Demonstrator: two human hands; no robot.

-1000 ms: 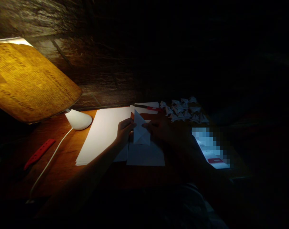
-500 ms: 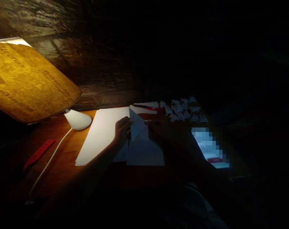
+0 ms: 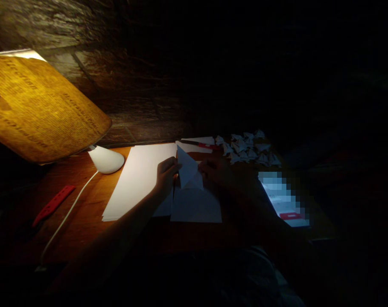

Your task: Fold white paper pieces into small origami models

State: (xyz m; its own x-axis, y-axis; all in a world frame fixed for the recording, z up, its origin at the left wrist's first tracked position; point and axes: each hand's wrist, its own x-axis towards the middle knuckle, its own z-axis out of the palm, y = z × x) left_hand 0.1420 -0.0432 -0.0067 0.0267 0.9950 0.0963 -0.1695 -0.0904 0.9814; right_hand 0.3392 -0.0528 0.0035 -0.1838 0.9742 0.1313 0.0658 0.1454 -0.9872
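Note:
My left hand (image 3: 167,170) pinches the left edge of a small creased sheet of white paper (image 3: 187,169). At its right edge, my right hand (image 3: 213,169), mostly in shadow, has its fingers closed on the same sheet. The paper is held up at a tilt, partly folded, with a pointed corner at the top. Beneath it lie a white sheet (image 3: 196,209) and, to the left, a stack of white paper (image 3: 139,183).
A lit lamp (image 3: 53,111) with a white base (image 3: 106,161) stands left, its cord (image 3: 68,211) near a red-handled tool (image 3: 54,205). Behind are a red-handled knife (image 3: 206,146) and several folded paper pieces (image 3: 245,147). A glowing phone (image 3: 283,200) lies right.
Between my hands the paper has tilted and folded a little more, so its crossed creases show less. The view has shifted slightly; both hands keep hold.

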